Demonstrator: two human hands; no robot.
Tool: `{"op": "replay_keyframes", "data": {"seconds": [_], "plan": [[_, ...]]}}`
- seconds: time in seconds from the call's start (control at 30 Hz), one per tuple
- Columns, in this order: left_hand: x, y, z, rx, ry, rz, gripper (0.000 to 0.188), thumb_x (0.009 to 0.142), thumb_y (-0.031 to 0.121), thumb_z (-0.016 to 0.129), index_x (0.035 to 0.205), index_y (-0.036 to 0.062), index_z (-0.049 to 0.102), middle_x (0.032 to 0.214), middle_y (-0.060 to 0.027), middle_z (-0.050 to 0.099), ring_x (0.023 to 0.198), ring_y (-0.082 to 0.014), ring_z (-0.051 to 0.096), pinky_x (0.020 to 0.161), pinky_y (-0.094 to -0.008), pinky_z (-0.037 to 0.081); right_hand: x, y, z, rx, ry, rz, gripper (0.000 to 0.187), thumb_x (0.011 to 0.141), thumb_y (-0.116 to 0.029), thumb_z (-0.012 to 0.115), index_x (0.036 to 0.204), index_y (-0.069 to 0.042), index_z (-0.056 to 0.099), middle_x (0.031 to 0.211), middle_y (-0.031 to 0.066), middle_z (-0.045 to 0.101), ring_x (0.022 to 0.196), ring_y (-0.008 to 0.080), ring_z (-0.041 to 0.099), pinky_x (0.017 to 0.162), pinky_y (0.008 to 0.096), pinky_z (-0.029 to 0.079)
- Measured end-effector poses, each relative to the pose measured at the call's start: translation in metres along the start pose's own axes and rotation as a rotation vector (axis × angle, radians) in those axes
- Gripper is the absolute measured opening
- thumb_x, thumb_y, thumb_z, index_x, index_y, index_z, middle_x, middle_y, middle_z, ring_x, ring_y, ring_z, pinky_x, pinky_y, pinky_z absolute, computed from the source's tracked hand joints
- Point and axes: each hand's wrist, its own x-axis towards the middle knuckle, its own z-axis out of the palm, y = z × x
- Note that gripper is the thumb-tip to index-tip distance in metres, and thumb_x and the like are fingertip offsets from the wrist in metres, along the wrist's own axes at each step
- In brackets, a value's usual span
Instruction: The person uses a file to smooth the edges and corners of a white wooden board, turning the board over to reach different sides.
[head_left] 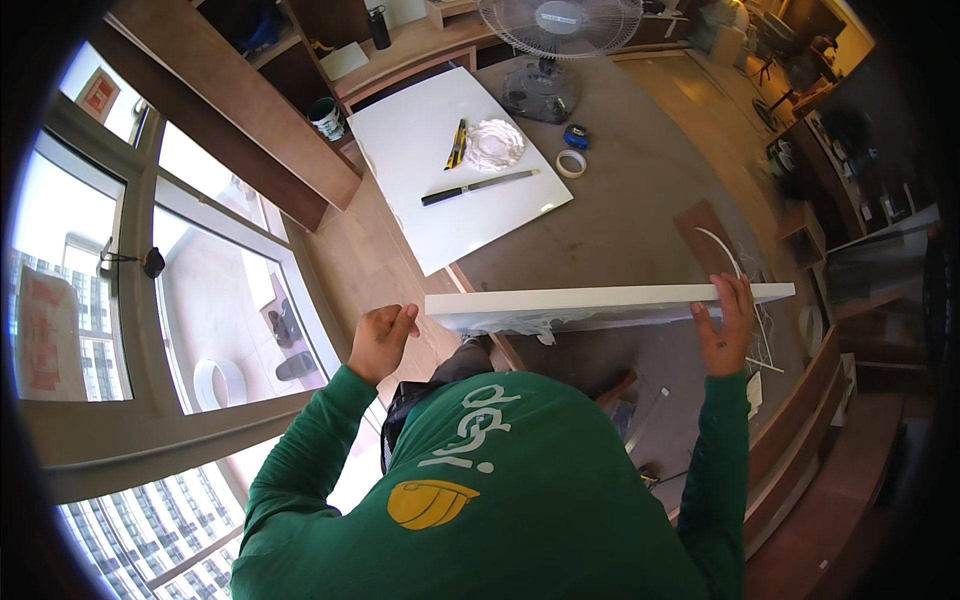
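Note:
A long white panel [610, 297] is tilted on edge in front of me, its white edge strip upward. Thin, crumpled whitish film hangs along its near face. My right hand [728, 325] grips the panel near its right end, thumb on the near side and fingers over the edge. Just off the left end, my left hand [383, 343] is closed in a pinch; anything between its fingertips is too small to make out. Beyond lies a white board [440, 225] bearing a file with a black handle [480, 188], a yellow-black utility knife [456, 145] and a crumpled white wad [495, 146].
On the brown table [640, 220] are a tape roll [571, 164], a blue tape measure [577, 136] and a standing fan [545, 85]. Loose white strips [725, 245] curl near the panel's right end. Windows [235, 290] line the left; wooden boards [220, 100] lean there.

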Motion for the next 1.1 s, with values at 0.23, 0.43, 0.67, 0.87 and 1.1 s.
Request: {"op": "replay_keyframes", "data": {"seconds": [0.23, 0.43, 0.67, 0.87, 1.1], "plan": [[-0.001, 0.004, 0.009, -0.238, -0.157, 0.192, 0.088, 0.09, 0.006, 0.078, 0.162, 0.0064, 0.027, 0.141, -0.0141, 0.058, 0.125, -0.0254, 0.057, 0.109, -0.0394, 0.045, 0.002, -0.004, 0.003, -0.013, 0.006, -0.001, 0.05, 0.09, -0.031, 0.075, 0.133, -0.007, 0.063, 0.138, 0.0163, 0.057, 0.142, 0.044, 0.041, 0.116, 0.0539, 0.033], [0.008, 0.003, 0.042, -0.373, -0.146, 0.181, 0.088, 0.087, 0.015, 0.085, 0.157, 0.001, 0.034, 0.142, -0.0141, 0.056, 0.13, -0.025, 0.055, 0.113, -0.038, 0.042, 0.001, 0.0, 0.008, -0.021, 0.031, -0.008, 0.05, 0.091, -0.031, 0.074, 0.134, -0.007, 0.063, 0.14, 0.0165, 0.057, 0.143, 0.0438, 0.041, 0.116, 0.0539, 0.033], [0.02, 0.012, 0.055, -0.484, -0.113, 0.114, 0.073, 0.088, 0.019, 0.084, 0.148, -0.001, 0.047, 0.127, -0.0121, 0.065, 0.117, -0.0197, 0.06, 0.105, -0.0356, 0.048, 0.004, -0.001, 0.005, -0.062, 0.008, 0.004, 0.054, 0.087, -0.032, 0.077, 0.134, -0.008, 0.064, 0.138, 0.0151, 0.059, 0.142, 0.0418, 0.042, 0.116, 0.0535, 0.031], [0.019, 0.004, 0.063, -0.497, -0.155, 0.112, 0.072, 0.085, 0.017, 0.085, 0.147, 0.0005, 0.05, 0.125, -0.0108, 0.067, 0.115, -0.0192, 0.061, 0.104, -0.0352, 0.048, 0.004, -0.002, 0.001, -0.076, -0.025, 0.022, 0.059, 0.083, -0.033, 0.081, 0.135, -0.01, 0.064, 0.138, 0.0138, 0.059, 0.143, 0.0404, 0.041, 0.116, 0.0548, 0.03], [0.032, -0.043, 0.024, -0.195, -0.18, 0.325, 0.06, 0.086, -0.002, 0.068, 0.143, 0.0023, 0.052, 0.12, -0.0109, 0.071, 0.115, -0.0234, 0.064, 0.108, -0.0331, 0.044, -0.008, -0.01, -0.003, -0.067, -0.043, 0.073, 0.063, 0.084, -0.033, 0.081, 0.14, -0.011, 0.062, 0.149, 0.0152, 0.053, 0.148, 0.0448, 0.032, 0.12, 0.057, 0.025]]}}
